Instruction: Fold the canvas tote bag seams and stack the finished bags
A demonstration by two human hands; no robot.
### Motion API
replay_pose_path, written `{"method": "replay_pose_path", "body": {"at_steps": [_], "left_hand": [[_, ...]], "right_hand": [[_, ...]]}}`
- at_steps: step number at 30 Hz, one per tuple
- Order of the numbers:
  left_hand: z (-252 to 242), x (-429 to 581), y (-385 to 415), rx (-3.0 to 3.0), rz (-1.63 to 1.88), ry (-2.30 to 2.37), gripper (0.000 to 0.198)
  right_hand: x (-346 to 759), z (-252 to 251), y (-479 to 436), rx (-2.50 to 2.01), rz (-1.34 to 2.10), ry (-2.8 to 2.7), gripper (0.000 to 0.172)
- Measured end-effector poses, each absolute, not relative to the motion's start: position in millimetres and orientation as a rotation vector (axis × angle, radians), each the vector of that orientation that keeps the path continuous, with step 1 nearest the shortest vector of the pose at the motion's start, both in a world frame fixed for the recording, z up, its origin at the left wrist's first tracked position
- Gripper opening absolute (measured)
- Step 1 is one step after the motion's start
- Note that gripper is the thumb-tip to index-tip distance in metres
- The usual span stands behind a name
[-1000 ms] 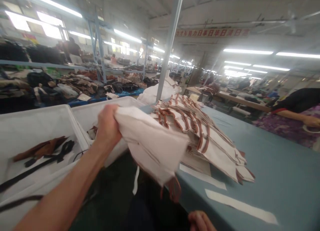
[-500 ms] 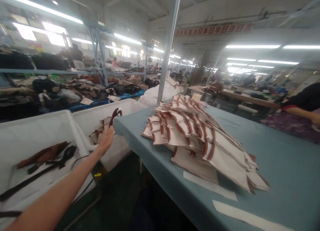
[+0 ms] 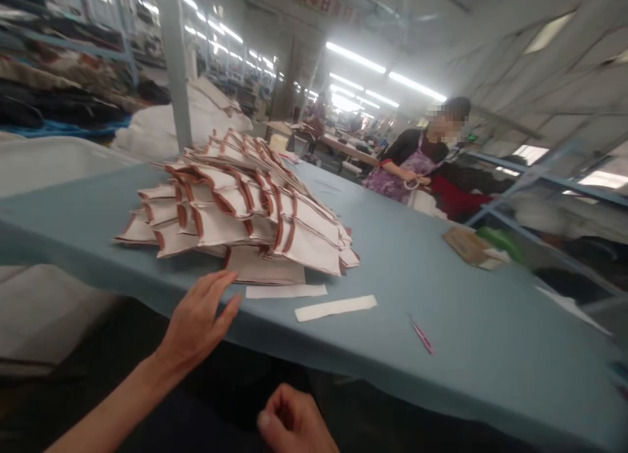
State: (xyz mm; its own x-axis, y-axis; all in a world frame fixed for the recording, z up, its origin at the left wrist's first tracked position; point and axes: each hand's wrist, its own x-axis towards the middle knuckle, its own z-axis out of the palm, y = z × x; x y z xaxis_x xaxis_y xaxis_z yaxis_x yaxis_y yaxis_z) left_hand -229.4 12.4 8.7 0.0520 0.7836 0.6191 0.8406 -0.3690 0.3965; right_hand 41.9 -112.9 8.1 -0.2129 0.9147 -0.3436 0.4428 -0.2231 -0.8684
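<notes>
Extending over the near edge of a blue-green table [image 3: 466, 322], the left hand [image 3: 199, 319] is unclenched, its fingers outstretched and its thumb apart, gripping nothing; the fingertips lie at the near left corner of a flat beige panel [image 3: 267, 270], though contact cannot be told. The panel projects from beneath the front of a heap of off-white, brown-edged pieces [image 3: 235, 211], overlapping in layers on the left part of the table. The right hand [image 3: 299, 420], in front of the table edge, is loosely curled; whether it encloses anything cannot be told. A first pale strip [image 3: 286, 292] lies just beside the panel, and a second pale strip [image 3: 336, 308] lies nearer and farther right. A slim pink tool [image 3: 422, 337] lies to the right of both. A grey post [image 3: 174, 80] rises behind the heap. Across the table, a co-worker [image 3: 415, 162] in a purple patterned apron holds a pale ring-shaped object [image 3: 411, 184]
</notes>
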Motion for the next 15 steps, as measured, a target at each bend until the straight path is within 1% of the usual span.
{"method": "replay_pose_path", "body": {"at_steps": [3,4,7,9,12,15], "left_hand": [[2,-210,39,-2.309,-1.138,-1.722,0.041],[-2,-207,48,-2.317,-1.107,-1.725,0.037],[-10,-206,71,-2.305,-1.027,-1.720,0.029],[-14,-207,79,-2.260,-1.001,-1.708,0.024],[-18,-207,83,-2.162,-1.005,-1.674,0.035],[-22,-205,80,-2.129,-0.993,-1.595,0.042]], "right_hand": [[48,42,-95,-1.608,1.316,-1.749,0.020],[52,50,-89,-1.605,1.279,-1.778,0.018],[71,69,-65,-1.579,1.182,-1.786,0.017],[88,78,-39,-1.572,1.023,-1.789,0.019],[113,94,19,-1.598,0.669,-1.808,0.022],[122,119,92,-1.604,0.494,-1.835,0.018]]}}
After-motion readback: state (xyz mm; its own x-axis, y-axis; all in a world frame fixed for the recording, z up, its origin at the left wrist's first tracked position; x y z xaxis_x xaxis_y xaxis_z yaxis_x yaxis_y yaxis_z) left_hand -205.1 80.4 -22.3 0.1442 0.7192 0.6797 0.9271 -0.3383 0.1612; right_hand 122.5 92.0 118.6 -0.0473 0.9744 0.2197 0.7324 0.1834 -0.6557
